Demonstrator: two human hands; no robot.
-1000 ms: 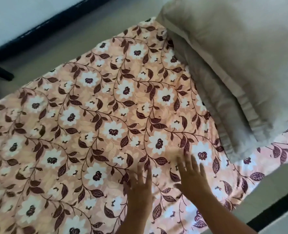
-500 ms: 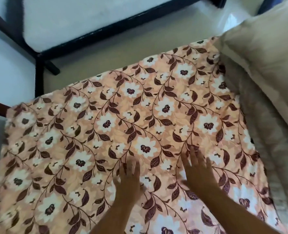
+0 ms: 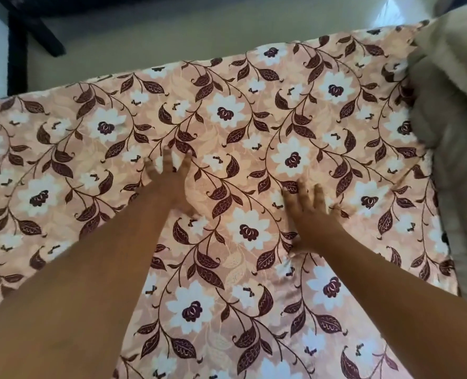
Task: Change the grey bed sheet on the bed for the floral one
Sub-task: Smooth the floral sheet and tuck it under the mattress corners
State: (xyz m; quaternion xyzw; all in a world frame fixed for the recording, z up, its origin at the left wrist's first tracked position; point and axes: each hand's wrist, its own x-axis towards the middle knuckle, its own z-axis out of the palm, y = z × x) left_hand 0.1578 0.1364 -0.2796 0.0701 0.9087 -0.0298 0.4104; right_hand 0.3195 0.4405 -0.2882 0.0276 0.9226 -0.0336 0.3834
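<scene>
Peach cotton bed sheet with white flowers and brown leaves (image 3: 227, 113) covers the bed beside the beige pillows (image 3: 459, 77); left hand (image 3: 169, 181) and right hand (image 3: 311, 217) press it, fingers spread flat, probably smoothing creases.

Bed (image 3: 391, 20) — floral sheet (image 3: 227, 110), pillows (image 3: 456, 105)

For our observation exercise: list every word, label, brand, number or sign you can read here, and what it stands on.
None can be read. The floral bed sheet carries only a flower, leaf and vine print; the beige pillows, the floor and the dark frame show no lettering.
</scene>
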